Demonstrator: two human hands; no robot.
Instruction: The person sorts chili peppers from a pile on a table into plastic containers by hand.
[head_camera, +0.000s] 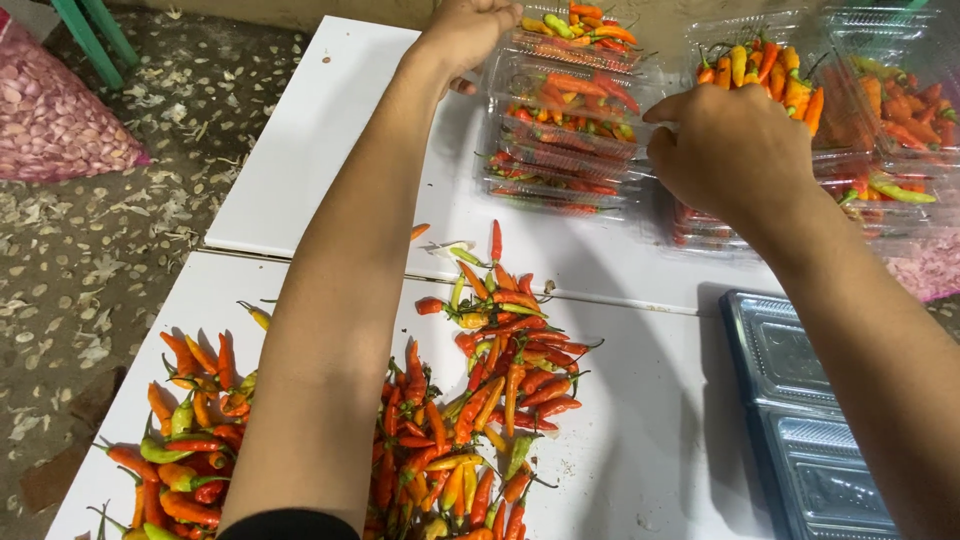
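Observation:
My left hand (465, 35) reaches far forward and grips the left edge of the top clear plastic box in a stack of chili-filled boxes (565, 135). My right hand (735, 150) presses on the right edge of that same box, fingers curled. The box holds red, orange and green chili peppers. A loose heap of chili peppers (480, 400) lies on the white table (330, 140) below my arms.
More clear boxes of chilies (870, 110) stand at the far right. Empty clear trays (800, 420) are stacked at the near right. A pink mesh sack of pale bulbs (50, 110) sits on the littered floor at left.

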